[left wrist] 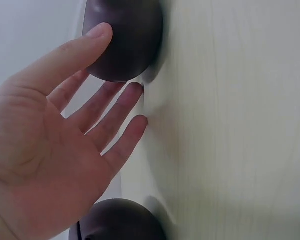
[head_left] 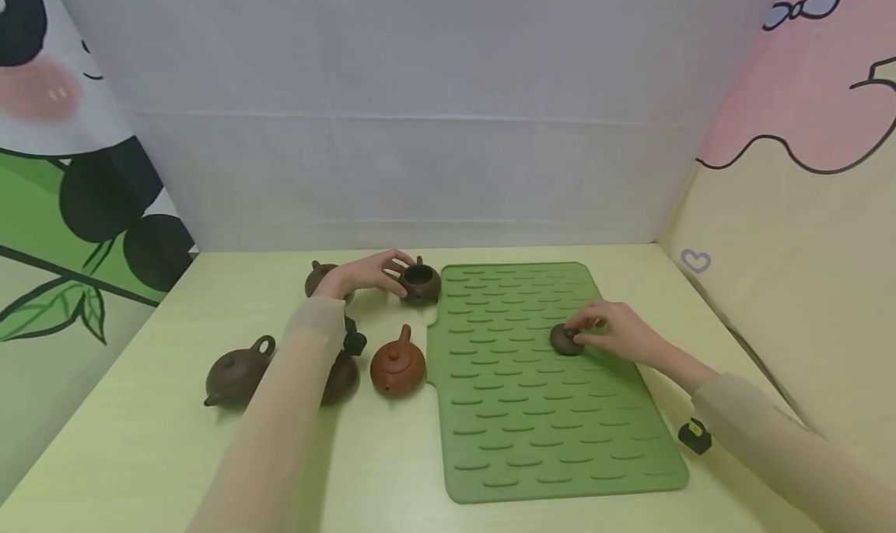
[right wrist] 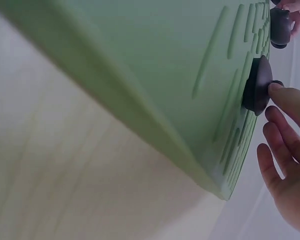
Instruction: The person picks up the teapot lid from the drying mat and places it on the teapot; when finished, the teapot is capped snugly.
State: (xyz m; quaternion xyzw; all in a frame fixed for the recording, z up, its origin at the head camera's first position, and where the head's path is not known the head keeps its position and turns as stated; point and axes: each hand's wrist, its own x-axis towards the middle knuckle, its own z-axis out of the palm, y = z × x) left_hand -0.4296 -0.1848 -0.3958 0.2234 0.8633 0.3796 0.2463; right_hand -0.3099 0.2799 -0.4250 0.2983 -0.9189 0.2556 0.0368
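Note:
My right hand [head_left: 612, 331] pinches the knob of a dark brown teapot lid [head_left: 564, 341] at the green drying mat [head_left: 518, 432]. In the right wrist view the thumb and a fingertip hold this lid [right wrist: 261, 87], while the other fingers stay loosely bent. At the back, my left hand [head_left: 374, 272] is beside a lidless dark teapot [head_left: 423, 290], whose opening faces up. The left wrist view has its thumb against the teapot's side [left wrist: 132, 45], with the other fingers loosely extended and spread. Another dark teapot [head_left: 318, 276] is partly hidden behind the left wrist.
A reddish-brown teapot [head_left: 397, 368] with its lid on stands just left of the mat. Farther left is a dark teapot [head_left: 234, 376], and one more dark pot [head_left: 341, 379] is half covered by the left sleeve. A white curtain [head_left: 434, 167] closes off the table's back.

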